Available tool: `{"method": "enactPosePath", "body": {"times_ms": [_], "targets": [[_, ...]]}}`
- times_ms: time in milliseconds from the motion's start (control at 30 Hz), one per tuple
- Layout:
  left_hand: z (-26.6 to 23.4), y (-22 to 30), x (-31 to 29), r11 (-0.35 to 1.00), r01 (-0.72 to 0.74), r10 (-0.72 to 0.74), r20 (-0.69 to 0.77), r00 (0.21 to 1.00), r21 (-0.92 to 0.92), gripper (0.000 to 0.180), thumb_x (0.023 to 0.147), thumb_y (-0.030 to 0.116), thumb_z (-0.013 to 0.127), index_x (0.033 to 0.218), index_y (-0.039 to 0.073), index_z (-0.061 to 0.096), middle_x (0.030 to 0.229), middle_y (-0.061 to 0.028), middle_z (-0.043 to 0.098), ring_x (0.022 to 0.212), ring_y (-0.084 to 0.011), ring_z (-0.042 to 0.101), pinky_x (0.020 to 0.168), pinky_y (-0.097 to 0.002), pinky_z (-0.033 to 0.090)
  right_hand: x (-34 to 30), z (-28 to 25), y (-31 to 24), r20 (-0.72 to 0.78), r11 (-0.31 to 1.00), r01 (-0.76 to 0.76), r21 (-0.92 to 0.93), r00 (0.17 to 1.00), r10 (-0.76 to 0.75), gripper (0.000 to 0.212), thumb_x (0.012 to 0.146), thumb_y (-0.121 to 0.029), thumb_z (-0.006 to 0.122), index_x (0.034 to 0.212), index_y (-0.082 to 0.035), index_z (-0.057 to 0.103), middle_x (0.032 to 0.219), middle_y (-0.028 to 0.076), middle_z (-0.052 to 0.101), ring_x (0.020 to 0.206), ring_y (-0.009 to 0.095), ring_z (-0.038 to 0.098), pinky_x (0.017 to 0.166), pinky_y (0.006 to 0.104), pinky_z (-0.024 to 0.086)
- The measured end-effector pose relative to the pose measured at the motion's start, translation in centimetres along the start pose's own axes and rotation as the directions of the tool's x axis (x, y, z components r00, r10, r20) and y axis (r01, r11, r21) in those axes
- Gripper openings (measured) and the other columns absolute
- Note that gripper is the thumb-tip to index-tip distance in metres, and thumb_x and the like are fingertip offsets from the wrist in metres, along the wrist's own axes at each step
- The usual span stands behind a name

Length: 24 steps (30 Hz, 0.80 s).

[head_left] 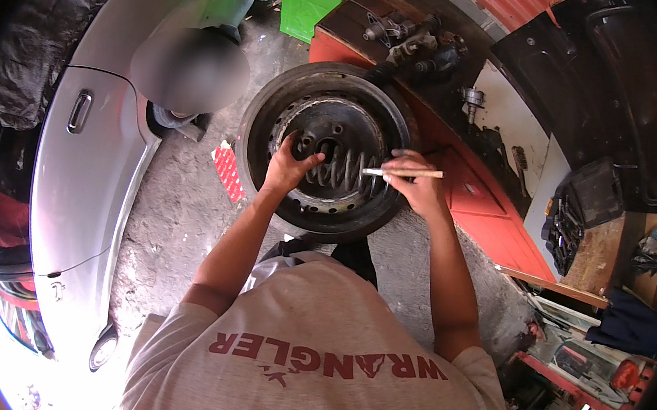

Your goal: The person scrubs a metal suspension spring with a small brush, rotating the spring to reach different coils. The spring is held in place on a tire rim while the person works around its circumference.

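A dark coil spring (337, 168) lies across a steel wheel rim (335, 112) fitted with a black tyre (262, 113). My left hand (291, 167) grips the spring's left end between thumb and fingers. In my right hand (414, 187) is a thin wooden-handled tool (430, 174) with a pale flat end, which looks like a brush. Its pale end points left and meets the spring's right-hand coils. The tool's very tip is too small to make out.
A silver car (93, 176) stands along the left, with a person there, partly blurred. To the right, a red-sided workbench (474, 194) bears greasy metal parts (417, 45) and a tool case (591, 193). A green crate (308, 4) stands beyond the tyre. Red-and-white packaging (228, 173) lies on the floor.
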<state>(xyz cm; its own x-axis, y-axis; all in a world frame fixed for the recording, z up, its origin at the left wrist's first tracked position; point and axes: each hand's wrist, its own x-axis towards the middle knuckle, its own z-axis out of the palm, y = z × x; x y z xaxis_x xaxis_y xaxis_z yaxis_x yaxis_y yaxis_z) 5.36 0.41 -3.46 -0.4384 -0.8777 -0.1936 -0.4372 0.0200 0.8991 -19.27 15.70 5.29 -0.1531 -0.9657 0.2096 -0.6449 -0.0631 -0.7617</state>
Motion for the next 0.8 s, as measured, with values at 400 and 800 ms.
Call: {"method": "enactPosePath", "body": {"times_ms": [400,800], "targets": [[0.2,-0.2,-0.2,1.0,0.003,-0.002,-0.028,1.0,0.022,0.099,0.07,0.053,0.085,0.142,-0.002,0.046,0.13,-0.0258,0.061,0.126,-0.0345,0.057,0.104,-0.0407,0.045,1.5,-0.2,1.2,0.036,0.999,-0.023,0.026,0.999,0.022,0.013,0.082,-0.008,0.076,0.095,-0.005,0.076,0.097,0.005,0.075,0.114,0.023,0.062,0.096,0.0378,0.051],[-0.2,0.3,0.0,0.999,0.035,-0.034,0.017,0.999,-0.031,0.098,0.07,0.049,0.087,0.139,-0.007,0.047,0.133,-0.0259,0.059,0.13,-0.0323,0.054,0.109,-0.0386,0.041,2.1,-0.1,1.7,0.045,0.999,-0.027,0.044,0.999,0.025,0.012,0.083,-0.008,0.074,0.095,-0.007,0.076,0.097,0.003,0.075,0.113,0.023,0.063,0.096,0.0375,0.05]]}}
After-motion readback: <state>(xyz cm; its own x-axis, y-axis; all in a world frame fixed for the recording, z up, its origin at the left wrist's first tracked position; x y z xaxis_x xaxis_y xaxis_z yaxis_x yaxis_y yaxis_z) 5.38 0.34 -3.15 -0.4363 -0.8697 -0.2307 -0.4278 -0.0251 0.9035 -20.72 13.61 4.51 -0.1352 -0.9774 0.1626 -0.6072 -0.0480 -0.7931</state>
